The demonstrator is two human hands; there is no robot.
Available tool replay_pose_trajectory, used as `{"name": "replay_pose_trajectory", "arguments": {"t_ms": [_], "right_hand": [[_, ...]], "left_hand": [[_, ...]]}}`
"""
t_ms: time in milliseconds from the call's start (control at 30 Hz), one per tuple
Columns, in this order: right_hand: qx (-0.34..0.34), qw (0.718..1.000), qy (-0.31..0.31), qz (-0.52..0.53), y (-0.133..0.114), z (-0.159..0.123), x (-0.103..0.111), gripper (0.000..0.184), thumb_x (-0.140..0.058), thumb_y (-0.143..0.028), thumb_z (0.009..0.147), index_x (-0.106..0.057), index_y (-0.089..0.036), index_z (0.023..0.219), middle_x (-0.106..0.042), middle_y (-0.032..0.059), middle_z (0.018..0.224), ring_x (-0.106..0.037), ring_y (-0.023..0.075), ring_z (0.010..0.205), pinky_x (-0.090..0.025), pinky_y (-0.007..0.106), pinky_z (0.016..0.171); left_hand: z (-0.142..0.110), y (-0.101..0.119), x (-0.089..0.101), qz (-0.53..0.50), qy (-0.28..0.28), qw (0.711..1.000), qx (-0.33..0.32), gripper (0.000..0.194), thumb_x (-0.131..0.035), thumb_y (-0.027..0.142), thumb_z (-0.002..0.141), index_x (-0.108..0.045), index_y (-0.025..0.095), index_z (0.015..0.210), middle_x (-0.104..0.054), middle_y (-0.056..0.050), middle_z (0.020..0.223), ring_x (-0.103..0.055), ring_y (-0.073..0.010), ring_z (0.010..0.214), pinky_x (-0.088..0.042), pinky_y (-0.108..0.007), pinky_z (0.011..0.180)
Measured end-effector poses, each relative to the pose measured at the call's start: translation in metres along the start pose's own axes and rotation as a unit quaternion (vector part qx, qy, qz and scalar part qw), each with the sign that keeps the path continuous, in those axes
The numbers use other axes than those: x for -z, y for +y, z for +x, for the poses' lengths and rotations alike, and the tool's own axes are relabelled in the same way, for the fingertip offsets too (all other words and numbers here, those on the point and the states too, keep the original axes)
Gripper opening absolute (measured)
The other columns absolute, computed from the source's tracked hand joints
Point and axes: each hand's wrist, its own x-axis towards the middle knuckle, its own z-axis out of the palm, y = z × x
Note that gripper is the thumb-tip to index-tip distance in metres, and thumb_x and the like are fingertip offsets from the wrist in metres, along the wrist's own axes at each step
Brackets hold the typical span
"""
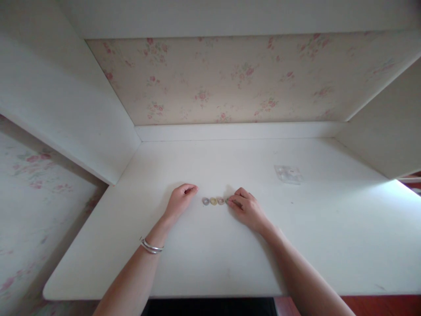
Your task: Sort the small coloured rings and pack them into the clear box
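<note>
Small rings lie in a row across the white desk: a greyish-purple ring point(205, 201) at the left end, then a yellow ring point(213, 201) and a pinkish ring point(220, 201). At the right end, a greenish ring point(226, 200) is partly hidden under the fingertips of my right hand point(245, 206), which pinch it at the desktop. My left hand point(182, 198) rests just left of the row, apart from the rings. Its fingers are closed together with nothing visible in them. What the rings are made of is too small to tell.
A crumpled clear plastic bag point(288, 174) lies on the white desk point(204, 254), farther back to the right. Behind it runs a low white ledge point(237, 131) below floral wallpaper. White panels point(98, 109) close in the left and right sides.
</note>
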Motion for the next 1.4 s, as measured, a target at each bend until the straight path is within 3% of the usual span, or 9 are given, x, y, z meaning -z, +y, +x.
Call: {"name": "replay_pose_trajectory", "arguments": {"t_ms": [200,400,567,700,900,1033,1233,1333,1400], "right_hand": [[-0.030,0.998,0.021,0.041,-0.003,-0.002,0.001,0.025,-0.045,-0.035,0.090,-0.068,-0.023,0.090,-0.056,0.0039,0.089,-0.055,0.0131,0.073,-0.044,0.026,0.068],[-0.096,0.985,0.121,0.073,0.009,0.000,0.011,0.027,-0.046,-0.038,0.088,-0.067,-0.021,0.086,-0.056,0.0038,0.085,-0.052,0.0124,0.066,-0.043,0.025,0.062],[-0.179,0.965,0.186,-0.046,0.052,0.002,0.048,0.029,-0.047,-0.041,0.084,-0.066,-0.021,0.093,-0.058,0.0046,0.088,-0.052,0.0148,0.068,-0.042,0.029,0.067],[-0.260,0.918,0.227,-0.194,0.084,0.004,0.086,0.036,-0.043,-0.045,0.085,-0.064,-0.021,0.103,-0.057,0.0109,0.103,-0.054,0.0220,0.085,-0.042,0.036,0.075],[-0.354,0.876,0.106,-0.309,0.106,0.017,0.120,0.073,-0.044,-0.066,0.076,-0.046,-0.019,0.131,-0.048,0.0210,0.120,-0.049,0.0366,0.104,-0.040,0.048,0.079],[-0.389,0.870,0.011,-0.304,0.112,0.026,0.121,0.072,-0.037,-0.067,0.079,-0.044,-0.021,0.133,-0.050,0.0198,0.121,-0.047,0.0383,0.110,-0.042,0.048,0.082],[-0.412,0.858,0.011,-0.305,0.120,0.029,0.119,0.071,-0.043,-0.064,0.077,-0.044,-0.023,0.135,-0.048,0.0199,0.127,-0.047,0.0392,0.112,-0.043,0.048,0.083],[-0.421,0.868,-0.004,-0.265,0.119,0.031,0.119,0.070,-0.045,-0.063,0.076,-0.046,-0.023,0.134,-0.054,0.0190,0.121,-0.055,0.0366,0.104,-0.044,0.047,0.079],[-0.409,0.877,0.019,-0.250,0.110,0.035,0.117,0.069,-0.046,-0.064,0.075,-0.051,-0.021,0.129,-0.059,0.0182,0.117,-0.057,0.0355,0.102,-0.045,0.045,0.079]], "left_hand": [[-0.001,0.002,0.000,0.002,0.003,1.000,0.002,0.033,-0.054,0.045,0.078,-0.070,0.018,0.087,-0.070,-0.002,0.083,-0.060,-0.0171,0.078,-0.043,-0.026,0.071],[-0.002,0.004,0.001,0.012,0.002,1.000,0.000,0.033,-0.053,0.045,0.079,-0.070,0.018,0.087,-0.070,-0.001,0.080,-0.060,-0.0167,0.075,-0.043,-0.026,0.068],[-0.001,0.000,0.001,0.010,-0.004,1.000,-0.013,0.033,-0.053,0.046,0.079,-0.070,0.018,0.087,-0.070,-0.001,0.081,-0.061,-0.0172,0.076,-0.043,-0.027,0.069],[-0.001,-0.003,0.001,0.005,-0.006,1.000,-0.023,0.034,-0.052,0.046,0.079,-0.070,0.018,0.086,-0.070,-0.002,0.081,-0.061,-0.0174,0.076,-0.043,-0.027,0.069],[-0.001,-0.005,0.002,-0.011,-0.014,0.999,-0.030,0.034,-0.051,0.044,0.080,-0.070,0.017,0.087,-0.070,-0.003,0.082,-0.061,-0.0176,0.077,-0.044,-0.027,0.071],[0.001,-0.009,0.001,-0.008,-0.013,0.999,-0.043,0.032,-0.051,0.042,0.081,-0.070,0.017,0.087,-0.070,-0.003,0.081,-0.061,-0.0171,0.076,-0.044,-0.027,0.069],[0.002,-0.014,0.000,0.016,-0.005,0.998,-0.066,0.028,-0.052,0.039,0.082,-0.070,0.018,0.086,-0.068,-0.002,0.079,-0.060,-0.0160,0.073,-0.044,-0.026,0.066],[0.001,-0.012,0.001,0.026,0.012,0.995,-0.091,0.027,-0.050,0.037,0.084,-0.069,0.018,0.085,-0.067,-0.003,0.080,-0.059,-0.0151,0.072,-0.044,-0.026,0.067],[-0.003,-0.007,0.001,0.045,0.042,0.989,-0.133,0.026,-0.048,0.034,0.086,-0.068,0.017,0.086,-0.064,-0.003,0.080,-0.057,-0.0141,0.072,-0.044,-0.026,0.069]]}}
